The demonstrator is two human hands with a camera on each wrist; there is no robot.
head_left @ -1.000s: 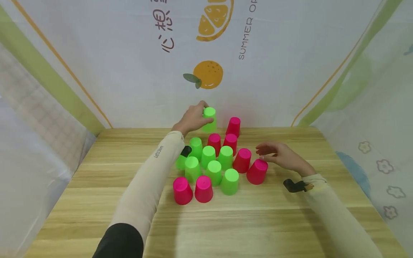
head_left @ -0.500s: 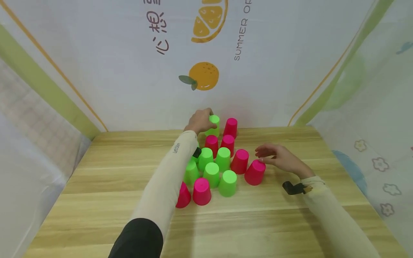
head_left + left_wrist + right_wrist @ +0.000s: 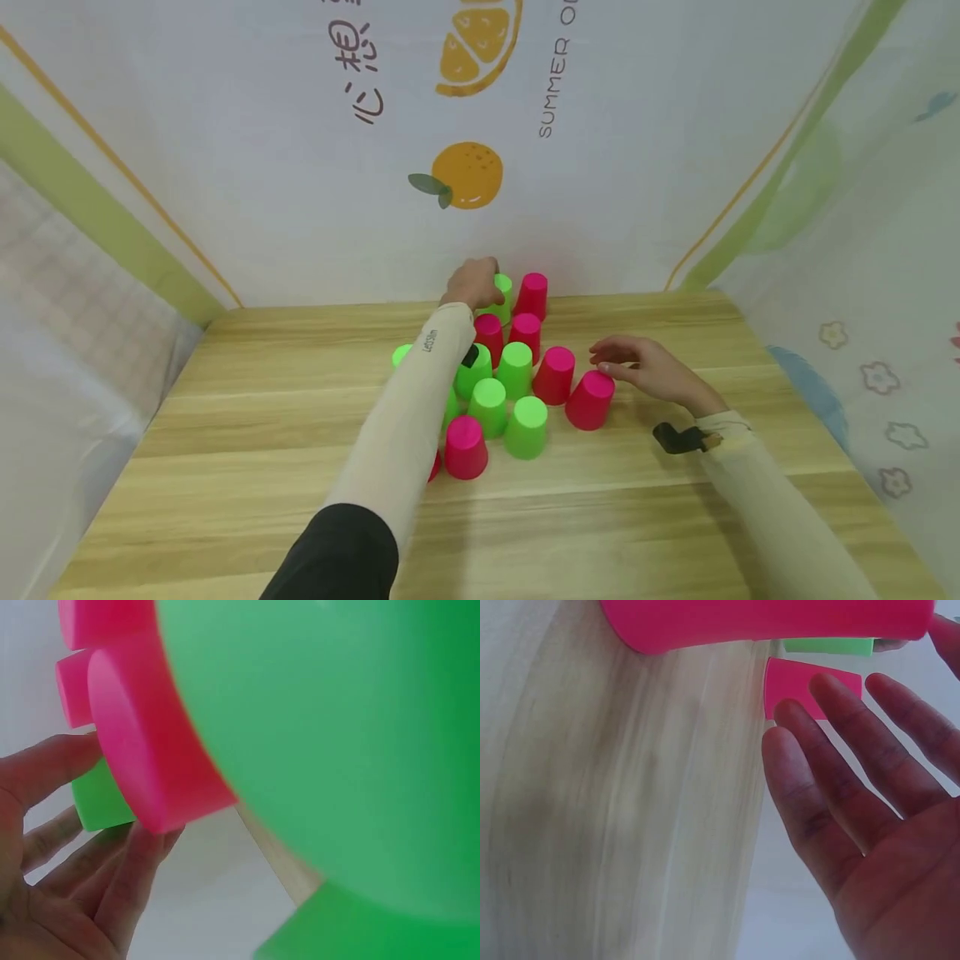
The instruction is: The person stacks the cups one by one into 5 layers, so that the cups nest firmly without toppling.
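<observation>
The person's left hand [image 3: 474,283] has its fingers curled round an upside-down, tapered green plastic cup [image 3: 506,292] at the far edge of the wooden surface [image 3: 300,400], just left of a tapered pink plastic cup [image 3: 532,295]; a sideways slip could knock that neighbour. The cream fabric sleeve [image 3: 408,404] reaches over other green cups and might topple them if lowered. The right hand [image 3: 648,368], fingers loose and holding nothing, could tip the rightmost pink cup [image 3: 590,403] by drifting left; whether the thumb touches it cannot be told.
</observation>
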